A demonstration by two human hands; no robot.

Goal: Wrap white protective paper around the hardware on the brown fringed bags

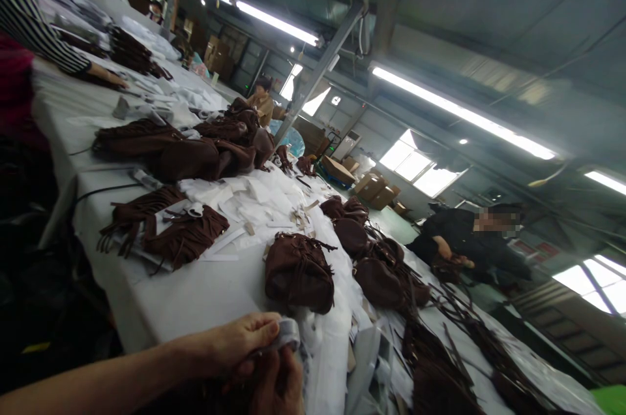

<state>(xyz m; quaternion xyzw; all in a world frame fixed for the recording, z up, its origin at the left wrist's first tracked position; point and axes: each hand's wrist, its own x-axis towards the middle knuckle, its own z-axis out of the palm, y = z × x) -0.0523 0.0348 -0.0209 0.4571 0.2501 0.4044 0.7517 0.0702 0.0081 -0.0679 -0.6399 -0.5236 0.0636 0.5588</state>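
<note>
At the bottom centre, my left hand pinches a small roll of whitish, shiny tape or wrap between thumb and fingers. My right hand is just below it, its fingers bent against the underside of the roll; its lower part is dark. Beyond my hands a brown drawstring bag stands on the white-covered table. To its left lie fringed brown pieces with white paper and a small white roll on them.
Brown bags are piled at the back left, others along the right. White paper scraps cover the middle. A striped sleeve reaches in at left; a person in black handles brown straps at right.
</note>
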